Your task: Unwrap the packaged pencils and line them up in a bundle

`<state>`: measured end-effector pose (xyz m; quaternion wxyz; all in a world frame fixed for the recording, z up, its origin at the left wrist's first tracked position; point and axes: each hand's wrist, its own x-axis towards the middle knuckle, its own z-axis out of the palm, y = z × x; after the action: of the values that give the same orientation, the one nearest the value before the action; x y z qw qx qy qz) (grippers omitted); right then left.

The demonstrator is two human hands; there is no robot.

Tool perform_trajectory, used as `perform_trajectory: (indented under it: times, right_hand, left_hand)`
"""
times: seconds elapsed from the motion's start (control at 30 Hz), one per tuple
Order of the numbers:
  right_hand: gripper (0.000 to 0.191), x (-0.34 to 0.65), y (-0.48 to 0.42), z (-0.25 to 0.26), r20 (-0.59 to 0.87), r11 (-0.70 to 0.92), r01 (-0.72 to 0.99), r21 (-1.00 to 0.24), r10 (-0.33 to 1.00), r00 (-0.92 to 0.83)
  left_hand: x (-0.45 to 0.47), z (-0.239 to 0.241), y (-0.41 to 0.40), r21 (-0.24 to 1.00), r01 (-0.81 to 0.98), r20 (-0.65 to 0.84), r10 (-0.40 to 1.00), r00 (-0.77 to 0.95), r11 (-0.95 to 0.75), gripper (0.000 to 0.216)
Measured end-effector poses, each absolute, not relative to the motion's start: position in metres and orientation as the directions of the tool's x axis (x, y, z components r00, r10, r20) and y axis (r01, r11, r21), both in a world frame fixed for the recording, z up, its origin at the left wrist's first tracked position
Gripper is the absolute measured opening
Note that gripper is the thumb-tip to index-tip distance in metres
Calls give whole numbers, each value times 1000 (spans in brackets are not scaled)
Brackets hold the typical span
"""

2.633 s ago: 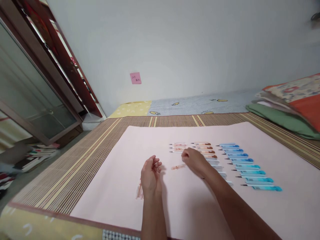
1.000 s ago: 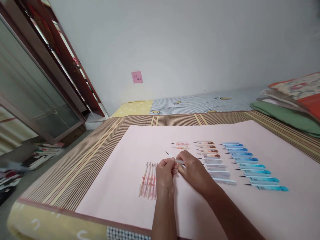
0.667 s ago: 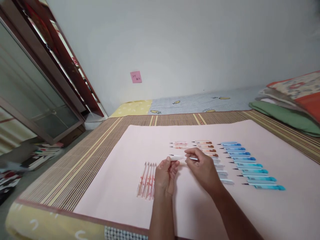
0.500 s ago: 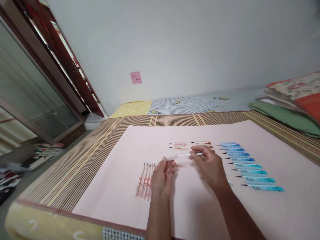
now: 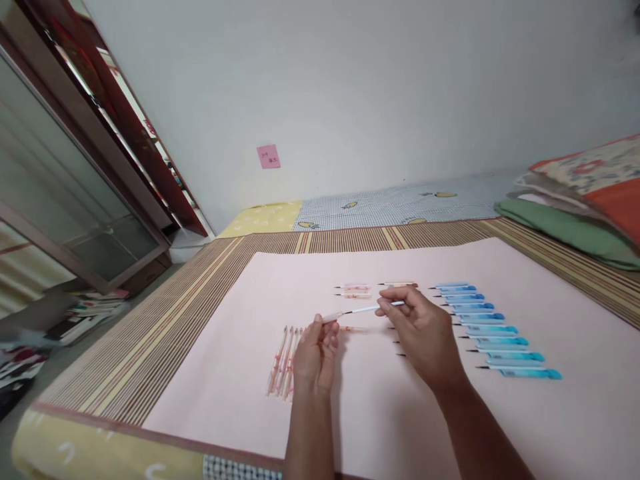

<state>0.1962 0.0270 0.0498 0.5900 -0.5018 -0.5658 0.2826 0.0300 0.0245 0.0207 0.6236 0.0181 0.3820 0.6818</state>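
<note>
Since right fingers (image 5: 395,293) withdrew, refill (image 5: 364,309) exposed, tip-left

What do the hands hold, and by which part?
The right hand holds a white refill near the end opposite its dark tip; the left hand pinches a pale pen part by the end away from the refill.

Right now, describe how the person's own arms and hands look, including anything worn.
The left hand and right hand are ungloved. The left forearm and right forearm are bare as far as they show, slim and tapering to the wrists, with no sleeve in view. No watch, bracelet, ring or marking can be made out.
</note>
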Motion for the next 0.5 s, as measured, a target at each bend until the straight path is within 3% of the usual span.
perform_trajectory:
  times: [0.37,0.5]
  right_hand:
    - [11,189,19,61,536,451,398,-799,834,129]
    - [9,186,19,59,537,469,358,-807,836,115]
  left_hand:
    - [30,14,26,669,-743,-358,876,-322,1,18]
    - [30,15,25,689,-725,-308,893,-330,-30,23]
